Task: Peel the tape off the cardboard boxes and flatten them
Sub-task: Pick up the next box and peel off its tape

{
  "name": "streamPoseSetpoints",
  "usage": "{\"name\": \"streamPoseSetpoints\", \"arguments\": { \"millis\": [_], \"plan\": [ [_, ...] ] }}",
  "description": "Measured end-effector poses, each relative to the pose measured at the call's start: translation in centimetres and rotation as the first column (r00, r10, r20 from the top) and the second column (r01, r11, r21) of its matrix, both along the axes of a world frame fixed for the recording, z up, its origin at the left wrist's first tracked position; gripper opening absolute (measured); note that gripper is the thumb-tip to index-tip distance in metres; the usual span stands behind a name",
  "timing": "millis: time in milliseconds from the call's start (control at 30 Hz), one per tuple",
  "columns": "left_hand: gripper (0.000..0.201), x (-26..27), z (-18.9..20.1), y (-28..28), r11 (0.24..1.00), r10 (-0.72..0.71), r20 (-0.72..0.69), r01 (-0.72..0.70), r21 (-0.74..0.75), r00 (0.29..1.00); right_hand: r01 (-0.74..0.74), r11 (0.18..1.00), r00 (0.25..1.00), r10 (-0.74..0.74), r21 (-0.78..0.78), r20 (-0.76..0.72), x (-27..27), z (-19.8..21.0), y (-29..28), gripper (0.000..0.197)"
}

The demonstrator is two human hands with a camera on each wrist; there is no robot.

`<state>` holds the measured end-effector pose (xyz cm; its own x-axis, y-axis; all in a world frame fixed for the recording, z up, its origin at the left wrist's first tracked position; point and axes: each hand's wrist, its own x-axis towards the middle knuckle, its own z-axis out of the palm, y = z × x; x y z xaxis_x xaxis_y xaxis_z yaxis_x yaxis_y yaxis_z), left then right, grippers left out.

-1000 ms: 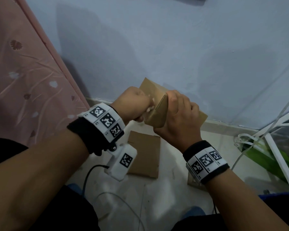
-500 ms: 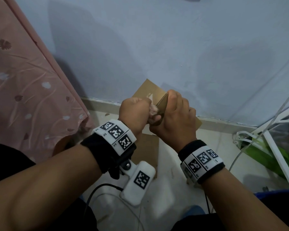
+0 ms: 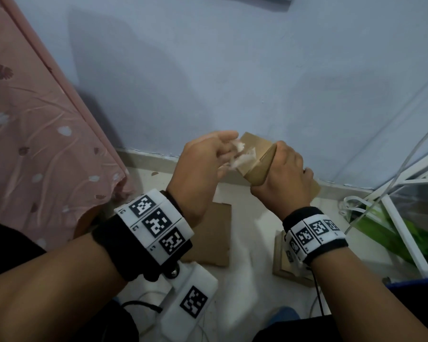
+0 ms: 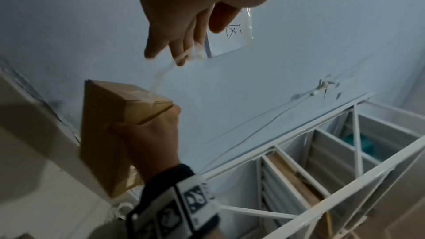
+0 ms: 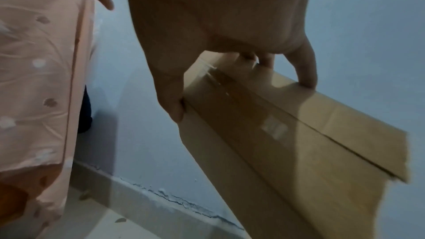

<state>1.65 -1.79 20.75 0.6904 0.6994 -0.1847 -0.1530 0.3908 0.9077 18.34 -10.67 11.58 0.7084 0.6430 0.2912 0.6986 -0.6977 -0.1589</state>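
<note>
The light is dim and bluish. Soft shadows fall on the wall [image 3: 232, 70]. Both wrist views are grainy, slightly motion-blurred, and lines bend near the edges.

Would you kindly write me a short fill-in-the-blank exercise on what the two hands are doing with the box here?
1. The cardboard box is gripped by the ____ hand.
2. The left hand pulls a strip of clear ____ away from the box.
3. A flattened piece of cardboard lies on the ____ under the arms.
4. The wall behind the box is painted ____.

Missing words: right; tape; floor; blue
</note>
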Motion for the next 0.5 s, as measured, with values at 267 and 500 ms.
{"name": "streamPoseSetpoints", "arguments": {
  "millis": [267, 500],
  "plan": [
    [0.07, -1.7, 1.5, -0.1, 0.84, -0.286, 0.082, 0.208, 0.501, 0.955, 0.123, 0.979, 0.95, -0.069, 0.161, -0.303, 0.7, -1.0, -0.2, 0.119],
    [0.053, -1.7, 2.4, 2.1, 0.546, -0.094, 0.024, 0.031, 0.837, 0.995, 0.068, 0.963, 0.935, 0.029, 0.26, -0.352, 0.0, -1.0, 0.4, 0.116]
  ]
}}
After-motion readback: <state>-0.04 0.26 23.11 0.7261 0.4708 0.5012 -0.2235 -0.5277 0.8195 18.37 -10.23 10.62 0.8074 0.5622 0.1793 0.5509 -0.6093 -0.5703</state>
